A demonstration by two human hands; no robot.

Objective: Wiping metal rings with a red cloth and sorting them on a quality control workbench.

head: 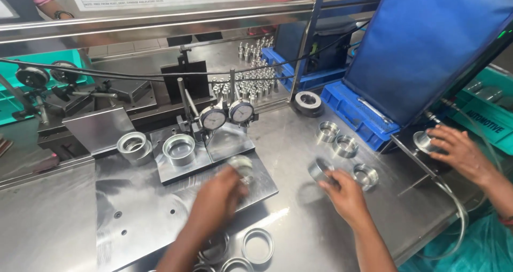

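Observation:
My left hand [218, 196] is blurred over the steel gauge plate [262, 189] and grips a shiny metal ring [242, 165] just in front of the two dial gauges [227, 115]. My right hand [347, 194] rests on the steel table and closes its fingers on another metal ring [319, 169], tilted on edge. Three similar rings lie close by: one beside my right hand [366, 176] and two further back [336, 138]. A larger ring [179, 149] sits in the gauge fixture, and one more [134, 145] stands to its left.
A co-worker's hand [460, 153] at the right touches a ring [425, 141] near a blue padded case [427, 47]. Several flat rings [257, 245] lie at the table's front edge. Small steel pins [251, 82] stand in rows behind. A dark ring [308, 102] lies near a post.

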